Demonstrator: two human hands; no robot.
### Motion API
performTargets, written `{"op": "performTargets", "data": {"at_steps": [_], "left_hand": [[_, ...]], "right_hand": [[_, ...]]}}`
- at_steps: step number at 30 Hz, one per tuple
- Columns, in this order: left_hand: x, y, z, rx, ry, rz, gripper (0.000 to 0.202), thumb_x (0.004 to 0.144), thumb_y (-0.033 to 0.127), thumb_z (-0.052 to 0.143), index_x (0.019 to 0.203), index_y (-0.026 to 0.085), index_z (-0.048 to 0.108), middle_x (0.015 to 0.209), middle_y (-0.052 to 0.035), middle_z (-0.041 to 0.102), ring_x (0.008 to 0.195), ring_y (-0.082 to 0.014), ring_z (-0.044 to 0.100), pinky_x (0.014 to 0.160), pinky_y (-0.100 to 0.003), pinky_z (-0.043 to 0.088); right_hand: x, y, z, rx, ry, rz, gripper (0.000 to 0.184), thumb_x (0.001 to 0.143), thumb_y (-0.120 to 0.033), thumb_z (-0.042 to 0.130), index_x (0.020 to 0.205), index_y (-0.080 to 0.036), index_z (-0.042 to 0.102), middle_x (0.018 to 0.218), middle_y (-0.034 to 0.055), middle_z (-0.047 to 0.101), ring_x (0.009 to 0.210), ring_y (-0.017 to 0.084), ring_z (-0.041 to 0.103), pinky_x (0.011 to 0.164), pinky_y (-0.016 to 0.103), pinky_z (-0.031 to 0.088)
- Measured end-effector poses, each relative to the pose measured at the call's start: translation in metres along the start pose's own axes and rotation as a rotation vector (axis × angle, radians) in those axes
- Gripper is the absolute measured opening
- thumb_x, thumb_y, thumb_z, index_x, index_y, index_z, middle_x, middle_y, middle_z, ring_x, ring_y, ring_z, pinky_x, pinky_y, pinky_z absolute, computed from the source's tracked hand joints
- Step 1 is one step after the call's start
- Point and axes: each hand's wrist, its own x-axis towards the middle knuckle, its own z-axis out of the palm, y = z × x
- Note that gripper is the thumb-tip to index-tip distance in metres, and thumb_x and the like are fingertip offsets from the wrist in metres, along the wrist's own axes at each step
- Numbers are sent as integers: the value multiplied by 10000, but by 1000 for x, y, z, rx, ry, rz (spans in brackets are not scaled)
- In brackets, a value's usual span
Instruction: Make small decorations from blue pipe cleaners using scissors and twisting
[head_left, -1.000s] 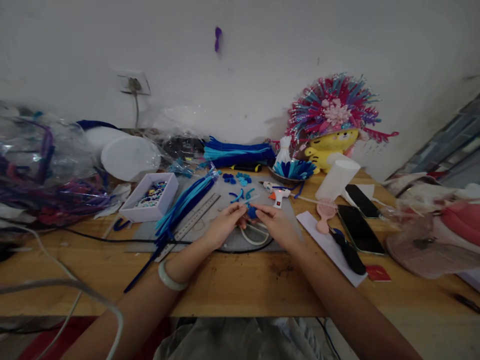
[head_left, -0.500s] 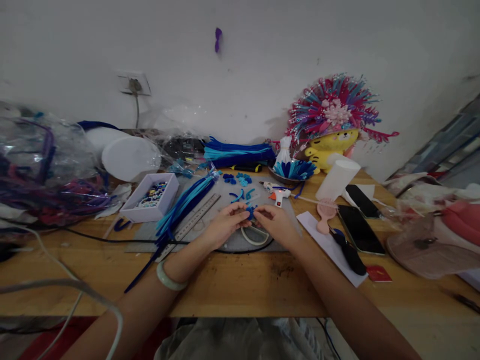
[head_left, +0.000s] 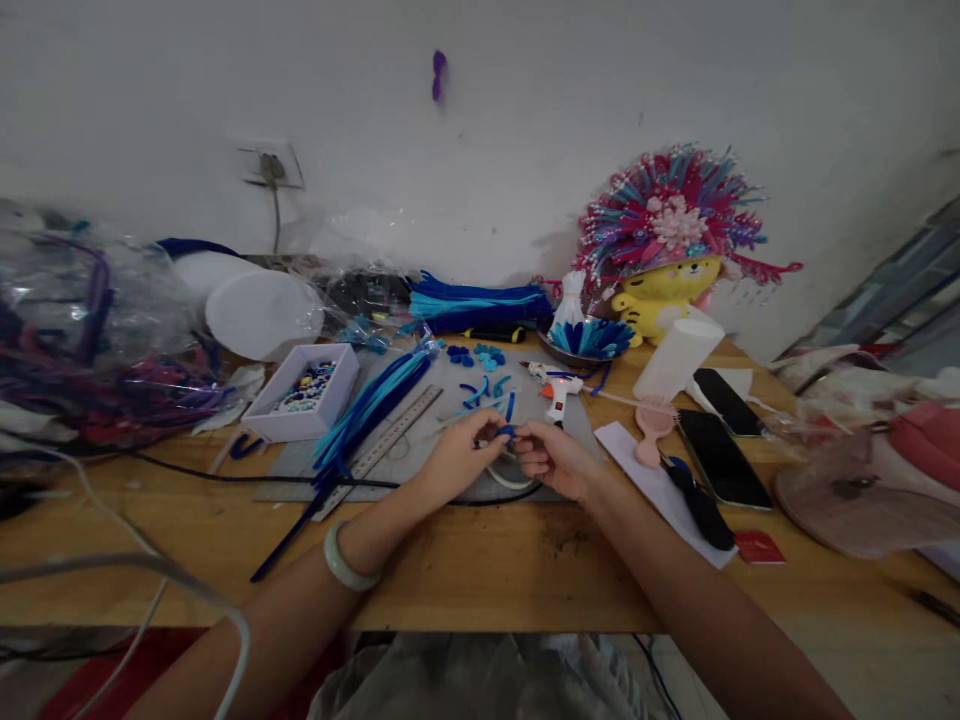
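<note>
Between my fingertips is a small piece of blue pipe cleaner (head_left: 507, 432), partly hidden by them. My left hand (head_left: 466, 452) pinches it from the left, and my right hand (head_left: 553, 455) pinches its other side. Just beyond my hands, short bits of blue pipe cleaner (head_left: 480, 392) lie on the grey cutting mat (head_left: 450, 375). Small blue flower shapes (head_left: 489, 356) lie farther back. A white hot glue gun (head_left: 559, 395) with a lit switch rests behind my right hand. Below my hands, the white handles of a tool (head_left: 514, 482) show in part.
Long blue pipe cleaners (head_left: 375, 405) and a steel ruler (head_left: 397, 435) lie left, beside a white box of beads (head_left: 300, 395). A black cable (head_left: 225, 478) crosses the table. Phones (head_left: 724, 460), a pink hairbrush (head_left: 655, 430) and a white cylinder (head_left: 679, 358) are right.
Both hands have come slightly nearer to me, with the blue piece still between them. My right hand has turned, so more of its curled fingers show. The glue gun has not moved.
</note>
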Motion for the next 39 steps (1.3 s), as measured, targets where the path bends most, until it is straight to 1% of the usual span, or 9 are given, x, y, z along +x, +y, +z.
{"op": "performTargets", "data": {"at_steps": [4,6,13,15,18,23,29,34,39], "left_hand": [[4,-2,-4,-528,-57,-294,119,605,171,633,693,137,561,616,26,547,547,-74,504,586,-220,426],[5,-1,-6,-700,-127,-432,68,598,120,627,644,121,576,578,14,546,513,-63,499,564,-208,429],[3,-1,-6,-830,-184,-585,43,634,62,579,630,98,602,534,-3,550,474,-58,492,550,-208,436],[3,-2,-4,-781,-164,-555,38,621,72,598,635,106,590,551,5,548,495,-60,499,566,-209,430],[2,-3,-1,-546,-116,-376,60,613,108,620,627,122,563,571,27,533,519,-63,493,565,-205,400],[2,-4,2,-143,-17,-89,104,633,166,602,713,155,537,601,55,516,551,-74,486,577,-209,377],[3,-6,2,-296,69,-91,168,686,283,559,763,166,467,644,46,522,610,-92,531,640,-230,408],[1,-3,3,-232,25,-30,167,691,291,545,755,168,452,673,52,476,602,-79,501,628,-225,395],[0,-4,0,-81,44,43,133,706,277,527,747,165,468,684,42,435,626,-84,436,612,-219,362]], "right_hand": [[-2,0,-1,-454,188,-440,125,685,-301,540,661,-179,531,583,-24,512,509,86,431,488,219,341],[-4,-2,-2,-690,194,-591,102,717,-277,532,719,-188,582,657,-1,575,599,109,490,566,235,376],[-8,-8,-11,-984,77,-671,134,779,-259,472,747,-190,583,649,-4,568,579,103,470,544,218,343],[-7,-7,-11,-1007,71,-665,135,777,-246,463,707,-186,562,614,-13,535,562,98,446,538,219,325],[-4,-3,-7,-896,123,-561,163,758,-235,454,616,-181,512,534,-34,459,509,87,396,494,216,289],[-1,1,-1,-328,84,-184,229,738,-321,455,555,-187,422,436,-78,343,371,55,278,391,203,230],[2,4,5,-163,154,-170,204,695,-327,507,575,-169,458,469,-69,429,369,43,356,379,187,248],[2,6,7,-100,112,-171,130,674,-224,453,557,-169,459,435,-69,418,350,45,350,367,189,232],[0,3,5,-60,83,-181,177,675,-278,484,540,-171,445,426,-67,411,354,47,342,372,193,221]]}}
